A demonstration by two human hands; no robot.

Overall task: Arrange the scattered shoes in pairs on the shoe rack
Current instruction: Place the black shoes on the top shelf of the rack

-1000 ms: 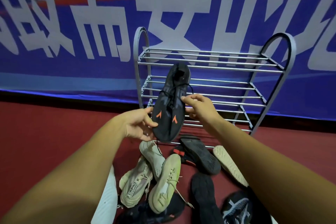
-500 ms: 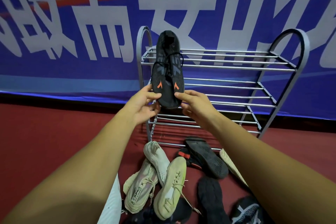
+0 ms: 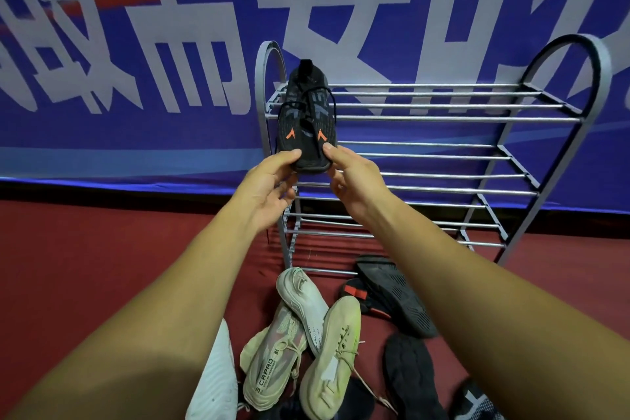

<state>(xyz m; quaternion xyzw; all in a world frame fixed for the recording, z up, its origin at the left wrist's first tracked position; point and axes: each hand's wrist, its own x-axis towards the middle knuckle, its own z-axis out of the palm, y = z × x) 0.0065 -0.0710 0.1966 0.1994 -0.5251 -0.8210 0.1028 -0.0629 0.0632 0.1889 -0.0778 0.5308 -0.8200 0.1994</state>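
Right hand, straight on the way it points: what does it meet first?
The black sneaker: the right hand pinches its toe; beyond it, top rails of the shoe rack, depth unclear.

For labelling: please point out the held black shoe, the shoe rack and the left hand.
black shoe (image 3: 305,119): head view, laced upper.
shoe rack (image 3: 443,118): head view, front top bar.
left hand (image 3: 269,187): head view, back of hand.
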